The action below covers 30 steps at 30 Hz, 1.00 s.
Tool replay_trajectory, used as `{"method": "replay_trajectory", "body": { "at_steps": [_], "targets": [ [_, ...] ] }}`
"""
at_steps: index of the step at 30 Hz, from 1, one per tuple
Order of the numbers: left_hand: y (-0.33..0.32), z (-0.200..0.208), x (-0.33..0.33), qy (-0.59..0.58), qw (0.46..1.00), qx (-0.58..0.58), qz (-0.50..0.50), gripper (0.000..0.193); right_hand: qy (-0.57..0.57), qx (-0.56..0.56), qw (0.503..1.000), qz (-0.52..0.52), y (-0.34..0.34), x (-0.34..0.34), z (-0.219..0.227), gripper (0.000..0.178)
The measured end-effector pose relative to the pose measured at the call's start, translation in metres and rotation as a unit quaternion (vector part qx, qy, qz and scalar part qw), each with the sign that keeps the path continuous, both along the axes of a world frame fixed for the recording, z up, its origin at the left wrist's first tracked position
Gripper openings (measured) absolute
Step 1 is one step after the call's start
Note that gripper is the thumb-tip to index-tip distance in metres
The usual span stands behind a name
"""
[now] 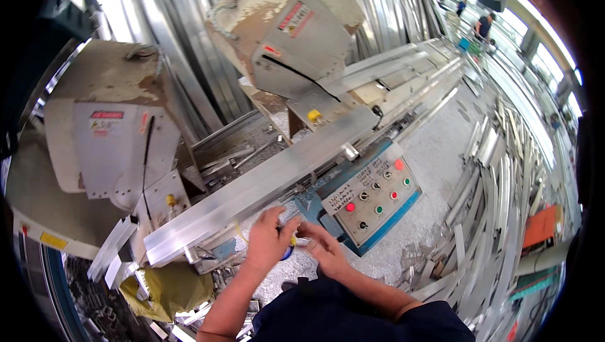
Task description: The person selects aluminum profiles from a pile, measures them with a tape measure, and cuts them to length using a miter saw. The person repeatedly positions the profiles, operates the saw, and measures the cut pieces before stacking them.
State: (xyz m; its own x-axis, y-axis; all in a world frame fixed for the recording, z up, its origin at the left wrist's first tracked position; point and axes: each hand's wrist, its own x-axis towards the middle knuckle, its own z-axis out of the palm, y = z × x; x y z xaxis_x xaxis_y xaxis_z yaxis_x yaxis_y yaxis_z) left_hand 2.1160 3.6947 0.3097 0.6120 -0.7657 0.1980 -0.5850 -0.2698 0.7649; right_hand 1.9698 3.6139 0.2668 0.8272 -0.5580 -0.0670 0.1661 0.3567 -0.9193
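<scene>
My left hand (269,241) and my right hand (326,252) are close together in front of the saw bench, fingers bent. Between them is a small blue-and-yellow tape measure (288,251), partly hidden by the fingers. A thin yellow strip, which looks like its blade, shows just left of my left hand. Beyond my hands, a long silvery aluminium profile (252,184) lies slantwise across the bench under two saw heads. Right of my right hand stands a blue-edged control panel (376,200) with red and green buttons and black knobs.
The left saw guard (120,134) and the right saw guard (296,39) rise behind the profile. A yellow sack (167,291) and metal offcuts lie at lower left. Long profiles are piled at right (488,197) and stand along the back. Metal chips cover the floor. People are far off.
</scene>
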Motion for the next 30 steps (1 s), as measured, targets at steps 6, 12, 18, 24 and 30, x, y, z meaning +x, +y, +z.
{"method": "replay_trajectory", "body": {
  "at_steps": [6,12,18,24,30],
  "targets": [
    [-0.056,-0.014,-0.011,-0.178,0.975,-0.08,-0.107,0.041,-0.054,0.143,0.988,-0.017,-0.031,-0.023,-0.037,0.058],
    [-0.075,0.002,0.083,-0.314,0.899,0.306,0.016,0.101,-0.02,0.339,0.94,-0.017,-0.08,-0.047,-0.074,0.042],
    [-0.078,0.041,0.125,-0.09,0.941,0.323,-0.052,0.102,0.007,0.335,0.941,0.05,-0.111,-0.052,-0.083,0.035],
    [-0.052,0.069,0.208,-0.089,0.96,0.247,-0.092,0.103,0.055,0.287,0.956,0.016,-0.147,-0.052,-0.073,0.032],
    [-0.064,0.045,0.265,-0.09,0.946,0.305,-0.07,0.105,0.058,0.29,0.953,-0.069,-0.146,-0.042,-0.066,0.032]
  ]
}}
